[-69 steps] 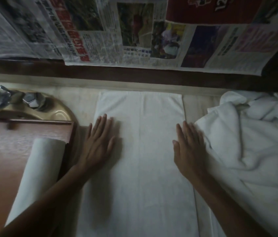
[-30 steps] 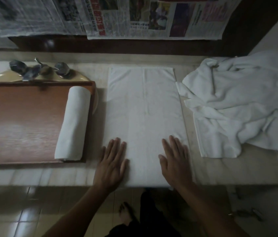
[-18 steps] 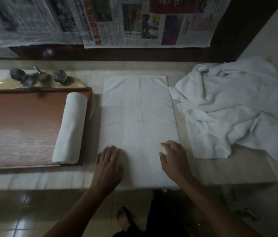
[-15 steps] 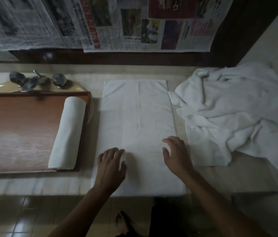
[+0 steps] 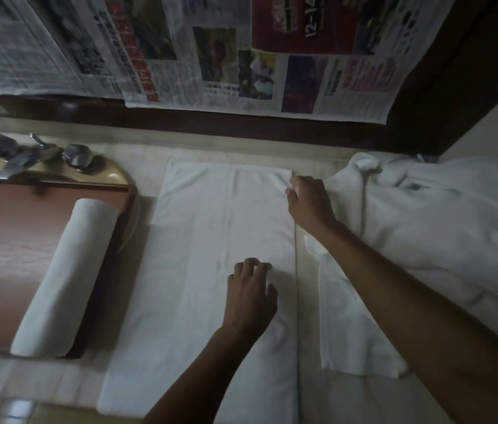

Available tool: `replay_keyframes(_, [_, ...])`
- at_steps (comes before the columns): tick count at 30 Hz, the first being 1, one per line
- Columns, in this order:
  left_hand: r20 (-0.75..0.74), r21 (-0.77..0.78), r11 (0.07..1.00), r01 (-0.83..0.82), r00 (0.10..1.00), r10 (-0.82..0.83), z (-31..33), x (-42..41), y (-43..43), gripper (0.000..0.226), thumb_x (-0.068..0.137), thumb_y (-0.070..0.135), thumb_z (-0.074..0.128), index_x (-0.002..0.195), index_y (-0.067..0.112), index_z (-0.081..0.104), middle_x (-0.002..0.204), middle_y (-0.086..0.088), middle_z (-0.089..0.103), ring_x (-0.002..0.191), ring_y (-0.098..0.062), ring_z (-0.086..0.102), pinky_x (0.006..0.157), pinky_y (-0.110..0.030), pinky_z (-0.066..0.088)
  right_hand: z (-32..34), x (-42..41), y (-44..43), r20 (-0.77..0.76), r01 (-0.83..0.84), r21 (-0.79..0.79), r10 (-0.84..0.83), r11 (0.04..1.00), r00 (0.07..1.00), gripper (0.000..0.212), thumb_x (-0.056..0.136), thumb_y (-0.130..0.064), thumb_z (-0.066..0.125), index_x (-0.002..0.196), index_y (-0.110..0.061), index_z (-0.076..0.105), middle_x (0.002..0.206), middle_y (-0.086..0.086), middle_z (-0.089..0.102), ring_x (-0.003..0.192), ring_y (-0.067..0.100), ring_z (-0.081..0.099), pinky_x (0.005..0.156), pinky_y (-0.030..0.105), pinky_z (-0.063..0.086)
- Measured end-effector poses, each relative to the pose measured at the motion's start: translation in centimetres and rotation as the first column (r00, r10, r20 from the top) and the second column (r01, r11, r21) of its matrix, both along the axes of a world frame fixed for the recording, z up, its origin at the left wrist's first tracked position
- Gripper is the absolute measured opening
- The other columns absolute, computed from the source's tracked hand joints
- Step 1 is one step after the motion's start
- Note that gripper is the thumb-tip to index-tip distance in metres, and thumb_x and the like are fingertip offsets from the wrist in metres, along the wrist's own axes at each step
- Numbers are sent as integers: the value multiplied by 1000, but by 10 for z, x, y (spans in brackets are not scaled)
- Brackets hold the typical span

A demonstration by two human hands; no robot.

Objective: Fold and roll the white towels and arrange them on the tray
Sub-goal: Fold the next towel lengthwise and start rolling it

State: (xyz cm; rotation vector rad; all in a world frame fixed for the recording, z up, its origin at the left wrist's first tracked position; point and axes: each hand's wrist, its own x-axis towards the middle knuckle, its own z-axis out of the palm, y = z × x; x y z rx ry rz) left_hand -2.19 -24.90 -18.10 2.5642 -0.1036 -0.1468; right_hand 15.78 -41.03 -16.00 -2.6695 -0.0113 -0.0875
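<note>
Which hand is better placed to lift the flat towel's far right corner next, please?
Probably the right hand: it is at that corner of the flat towel; the left hand rests mid-towel.

- A flat folded towel (image 5: 211, 270) lies lengthwise on the pale surface (image 5: 150, 166).
- The left hand (image 5: 250, 298) rests on its right half, fingers bent.
- The right hand (image 5: 310, 200) curls at its far right corner; its grip is unclear.
- Left, a rolled towel (image 5: 64, 280) lies on the wooden tray (image 5: 3, 240).
- Right, loose towels (image 5: 440, 234) are heaped.
</note>
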Motion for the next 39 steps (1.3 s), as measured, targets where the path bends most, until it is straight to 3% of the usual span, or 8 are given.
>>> replay_keyframes(11, [9, 154, 988, -24, 1000, 23, -23, 0, -47, 38, 90, 39, 61, 124, 20, 59, 132, -3, 55, 118, -26, 52, 94, -44, 53, -26, 93, -8, -186, -30, -154, 1, 988, 983, 32, 102, -28, 58, 124, -6, 57, 131, 17, 52, 120, 36, 54, 99, 41, 44])
replay_keyframes(14, [4, 235, 969, -70, 997, 71, -22, 4, -61, 48, 88, 54, 59, 119, 17, 61, 128, -7, 58, 114, -32, 55, 91, -48, 53, -21, 104, -11, -268, 8, -76, -28, 997, 963, 26, 99, -26, 59, 118, -9, 60, 127, 15, 56, 115, 35, 59, 93, 38, 49])
replay_keyframes(18, [-32, 303, 948, -100, 993, 115, -13, 9, -74, 66, 80, 73, 54, 109, 15, 65, 118, -13, 63, 109, -40, 60, 81, -54, 54, -4, 119, -23, -340, 61, 95, -25, 994, 940, 20, 94, -25, 59, 96, -5, 65, 95, 7, 67, 94, 28, 67, 80, 35, 54])
replay_keyframes(23, [-55, 272, 957, -98, 992, 118, -13, 14, -81, 33, 80, 47, 61, 95, 17, 62, 99, -6, 57, 90, -31, 54, 70, -45, 47, 8, 125, -43, -360, 235, 465, -60, 854, 931, 10, 76, -20, 64, 86, -24, 63, 95, 9, 71, 89, 31, 72, 77, 53, 62])
replay_keyframes(27, [-85, 51, 992, -115, 989, 119, -1, 18, -79, 13, 92, 22, 53, 100, 17, 61, 102, 0, 56, 94, -22, 50, 78, -37, 46, 18, 113, -50, -385, 266, 628, -5, 732, 923, 18, 91, -4, 61, 84, -21, 65, 94, 10, 70, 89, 28, 69, 78, 46, 60])
replay_keyframes(31, [-155, -224, 960, -170, 978, 137, 39, 23, -57, 16, 104, 24, 51, 94, 14, 58, 100, 5, 53, 91, -12, 47, 78, -22, 42, 27, 104, -49, -388, 252, 781, 128, 572, 913, 24, 99, 3, 51, 103, -12, 70, 99, 13, 72, 89, 22, 72, 79, 32, 60])
replay_keyframes(36, [-332, -406, 871, -275, 933, 140, 78, 27, -2, 35, 102, 30, 57, 70, 21, 47, 73, 2, 55, 67, -8, 52, 61, -17, 41, 39, 104, -11, -218, 38, 742, 187, 669, 958, 12, 102, -11, 60, 107, -14, 70, 96, 5, 75, 88, 14, 72, 81, 27, 58])
replay_keyframes(39, [-502, -645, 591, -485, 852, 151, 87, 30, 35, 25, 98, 28, 59, 83, 8, 63, 85, -13, 71, 80, -26, 70, 75, -44, 59, 44, 111, 25, -76, -145, 589, 233, 795, 970, 9, 100, -17, 65, 106, -15, 72, 97, -3, 71, 84, 3, 64, 76, 16, 51])
